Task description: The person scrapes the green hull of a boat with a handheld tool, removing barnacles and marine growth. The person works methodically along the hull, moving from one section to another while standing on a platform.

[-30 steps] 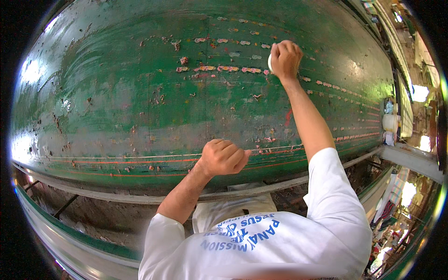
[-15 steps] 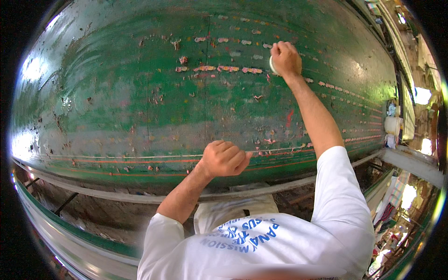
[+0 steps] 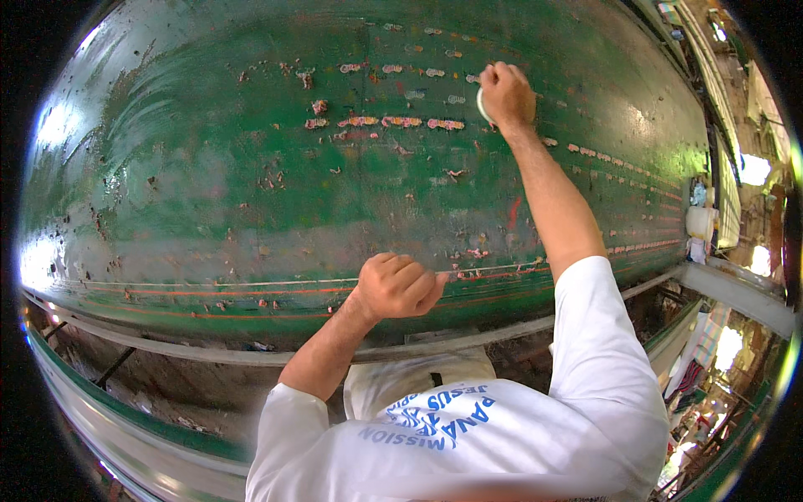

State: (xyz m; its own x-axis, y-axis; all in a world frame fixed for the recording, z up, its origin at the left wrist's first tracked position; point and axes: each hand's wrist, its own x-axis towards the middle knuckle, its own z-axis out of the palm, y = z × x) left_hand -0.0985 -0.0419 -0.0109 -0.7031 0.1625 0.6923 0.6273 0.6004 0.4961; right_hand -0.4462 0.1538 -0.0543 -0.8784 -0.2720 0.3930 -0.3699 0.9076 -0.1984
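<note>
My right hand [image 3: 508,94] is closed over a pale, round-edged thing [image 3: 483,106] against the green tabletop [image 3: 209,192]. Only its curved left edge shows; the fingers cover the rest. To the left of it runs a row of small pink-and-white printed marks [image 3: 401,122]. My left hand [image 3: 401,285] makes a fist near the front edge, above the orange and white lines. Whatever it may hold is hidden by the curled fingers.
Crumbs and scraps of pinkish residue [image 3: 319,107] dot the surface. A grey rail [image 3: 209,353] runs along the near side, in front of my body. At the right end stand a white container [image 3: 701,223] and a metal beam [image 3: 740,299].
My right hand, with the pale round-edged thing, has shifted slightly up and to the left. The view has moved a little too. My left hand stays nearly in place, still closed.
</note>
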